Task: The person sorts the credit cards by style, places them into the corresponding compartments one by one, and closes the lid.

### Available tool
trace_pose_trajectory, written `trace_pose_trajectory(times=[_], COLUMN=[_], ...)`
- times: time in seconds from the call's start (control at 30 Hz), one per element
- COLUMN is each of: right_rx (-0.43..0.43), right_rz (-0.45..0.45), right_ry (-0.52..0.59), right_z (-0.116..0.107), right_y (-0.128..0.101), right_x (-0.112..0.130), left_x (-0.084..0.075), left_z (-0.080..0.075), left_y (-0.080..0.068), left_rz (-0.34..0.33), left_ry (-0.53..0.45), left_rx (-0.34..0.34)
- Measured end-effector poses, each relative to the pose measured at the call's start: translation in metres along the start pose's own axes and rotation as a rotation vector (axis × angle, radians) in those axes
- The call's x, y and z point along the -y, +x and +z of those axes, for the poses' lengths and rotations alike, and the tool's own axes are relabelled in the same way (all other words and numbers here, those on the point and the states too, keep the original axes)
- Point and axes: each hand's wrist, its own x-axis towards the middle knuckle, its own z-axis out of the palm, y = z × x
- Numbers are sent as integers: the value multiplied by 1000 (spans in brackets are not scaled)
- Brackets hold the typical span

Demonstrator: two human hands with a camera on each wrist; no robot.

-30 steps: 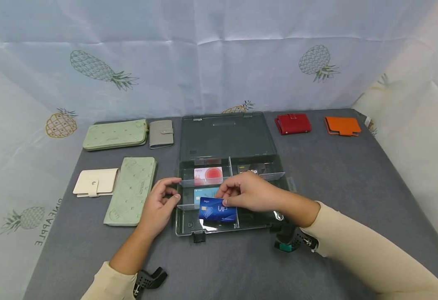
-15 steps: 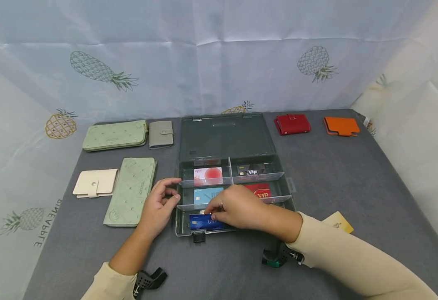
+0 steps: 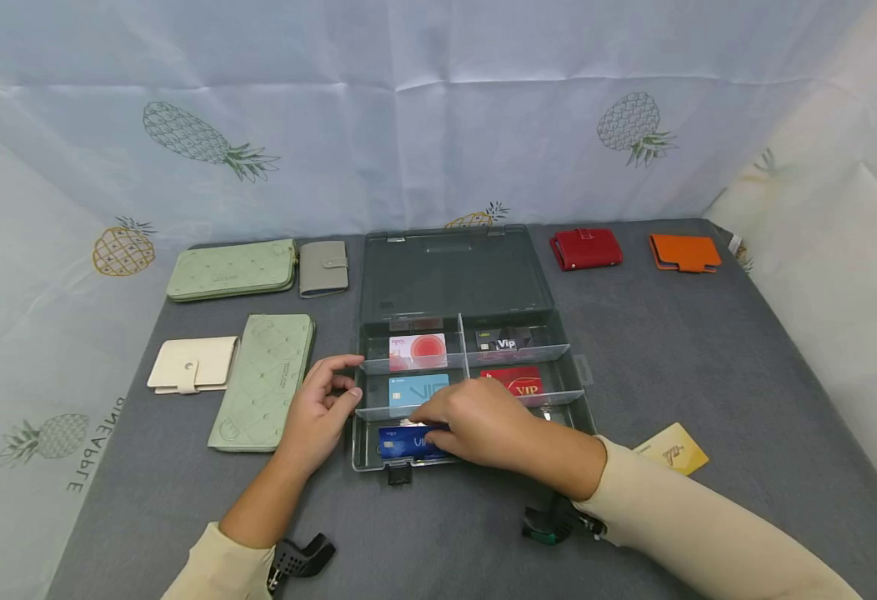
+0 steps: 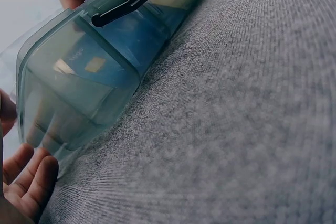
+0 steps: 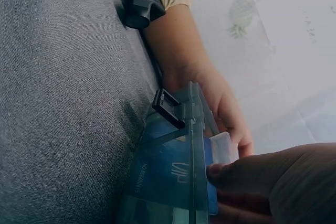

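A dark translucent divided box (image 3: 455, 271) lies with its lid folded back. My right hand (image 3: 487, 421) reaches into the front left compartment and pinches a blue VIP card (image 3: 401, 442), thumb at its right part; in the right wrist view the card (image 5: 163, 174) shows through the front wall, its top edge near the rim. My left hand (image 3: 322, 410) touches the box's left side with relaxed fingers. Behind the blue card lie a light blue card (image 3: 412, 390) and a pink-white card (image 3: 417, 351). A red VIP card (image 3: 517, 381) and a black Vip card (image 3: 504, 340) occupy right compartments.
A yellow card (image 3: 679, 450) sits on the grey cloth, partly under the right sleeve. Left of the box are two green wallets (image 3: 233, 269), (image 3: 264, 383), a grey one (image 3: 323, 268) and a cream one (image 3: 192, 364). Red (image 3: 587, 248) and orange (image 3: 684, 252) wallets lie back right.
My right hand has moved down and left, lowering the blue card from above the box into the front left compartment. The red and yellow cards have come into sight. My left hand stays put.
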Motion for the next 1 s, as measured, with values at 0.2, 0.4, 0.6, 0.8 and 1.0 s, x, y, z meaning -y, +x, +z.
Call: trace_pose_trajectory(times=[0.2, 0.4, 0.6, 0.8, 1.0], right_rx=[-100, -224, -321, -368, -346], right_rz=[-19, 18, 108, 161, 232], right_ry=[202, 399, 437, 447, 436], right_z=[-2, -11, -25, -38, -47], right_y=[-17, -47, -90, -141, -194], right_x=[-10, -28, -49, -72, -102], left_x=[0, 1, -1, -1, 0], left_z=[0, 0, 0, -1, 0], left_y=[0, 2, 1, 0, -1], left_rz=[13, 12, 6, -3, -5], left_ry=[-9, 3, 10, 13, 7], left_rx=[7, 12, 9, 5, 1])
